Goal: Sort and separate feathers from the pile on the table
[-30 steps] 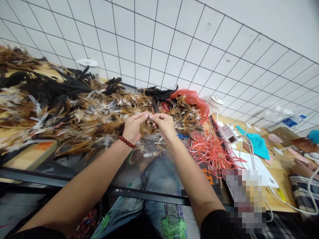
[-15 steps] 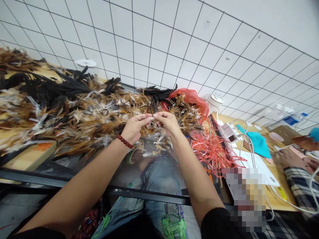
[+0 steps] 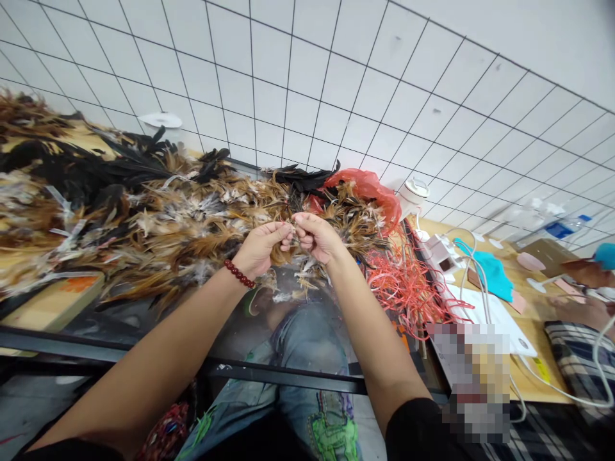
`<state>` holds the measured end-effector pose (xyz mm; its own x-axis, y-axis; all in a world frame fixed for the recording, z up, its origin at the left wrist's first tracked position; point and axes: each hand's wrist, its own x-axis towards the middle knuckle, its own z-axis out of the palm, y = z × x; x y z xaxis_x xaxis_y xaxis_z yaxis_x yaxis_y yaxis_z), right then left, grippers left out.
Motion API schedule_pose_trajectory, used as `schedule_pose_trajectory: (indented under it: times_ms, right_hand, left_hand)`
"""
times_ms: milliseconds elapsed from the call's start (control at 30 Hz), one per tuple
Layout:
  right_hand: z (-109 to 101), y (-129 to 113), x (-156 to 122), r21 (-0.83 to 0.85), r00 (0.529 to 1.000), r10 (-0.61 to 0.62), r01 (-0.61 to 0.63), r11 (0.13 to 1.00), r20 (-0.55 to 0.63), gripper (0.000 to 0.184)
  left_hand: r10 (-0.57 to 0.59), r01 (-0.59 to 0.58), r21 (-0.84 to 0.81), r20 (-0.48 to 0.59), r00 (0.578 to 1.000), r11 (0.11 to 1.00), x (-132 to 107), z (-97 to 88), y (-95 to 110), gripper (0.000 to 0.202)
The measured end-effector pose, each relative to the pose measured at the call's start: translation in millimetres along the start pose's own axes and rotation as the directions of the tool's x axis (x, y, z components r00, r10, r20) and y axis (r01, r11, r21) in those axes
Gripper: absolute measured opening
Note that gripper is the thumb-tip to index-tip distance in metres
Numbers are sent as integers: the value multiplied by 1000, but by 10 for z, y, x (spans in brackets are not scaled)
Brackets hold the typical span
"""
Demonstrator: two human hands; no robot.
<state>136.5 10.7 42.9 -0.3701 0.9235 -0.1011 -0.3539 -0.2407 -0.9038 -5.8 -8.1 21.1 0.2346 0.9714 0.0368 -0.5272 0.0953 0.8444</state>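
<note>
Over the brown and white feathers (image 3: 211, 221), my two hands meet fingertip to fingertip. My left hand (image 3: 263, 248), below a dark red bead bracelet (image 3: 239, 274), pinches with thumb and forefinger. My right hand (image 3: 321, 239) is closed the same way, its other fingers curled in. Whatever lies between the fingertips is too small to make out. Black feathers (image 3: 106, 169) lie further back and left, and a tangle of red and pink cords (image 3: 408, 288) is to the right of my right forearm.
A red plastic bag (image 3: 372, 189) lies behind the feathers, against the wire grid on the wall. To the right are a white lidded jar (image 3: 414, 192), white cables, a turquoise cloth (image 3: 490, 272) and a co-worker's plaid sleeve (image 3: 571, 352). A dark table edge (image 3: 288, 376) crosses above my legs.
My right hand has turned slightly, its fingers curled more, while both hands stay together at nearly the same spot. The co-worker's hand at the right has shifted. The view has moved a little.
</note>
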Motion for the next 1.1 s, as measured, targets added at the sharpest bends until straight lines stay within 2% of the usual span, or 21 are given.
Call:
schedule_pose_trajectory:
  times_ms: [167,267,400,500,633,733,800,900,1000,1100]
  right_hand:
    - [8,-28,-78,-191,998,23,-10,982,66,39]
    - [16,-49,-83,-200,999,9,-1,980,40,40]
    - [109,5,-18,-96,991,-45,32,995,-127,42]
    - [182,85,39,-42,979,-30,22,999,-204,43]
    - [184,168,77,-66,974,-33,18,998,-226,43]
    - [152,190,83,-101,972,-56,34,994,-228,39]
    - [143,189,81,-117,969,-87,61,991,-232,37]
    - [149,181,76,-138,963,-137,107,985,-233,37]
    - [170,193,77,-191,954,-182,138,972,-239,37]
    - [195,244,96,-246,945,-201,136,960,-260,30]
  left_hand:
    - [-148,142,59,108,983,988,-16,-33,10,24]
    - [-149,139,80,132,980,987,-42,-8,34,25]
    - [-100,94,62,101,990,994,-41,20,25,28]
    - [-18,16,93,24,1000,996,-7,12,-30,31]
    - [105,-85,297,-51,993,951,34,-29,-77,29]
    - [158,-101,493,-75,985,864,41,-70,-69,25]
    - [180,-109,555,-75,981,824,37,-83,-66,27]
    - [186,-131,461,-76,980,877,22,-62,-82,29]
    - [122,-96,266,-83,989,959,2,-16,-98,31]
    - [73,-64,113,-80,994,992,-14,8,-102,29]
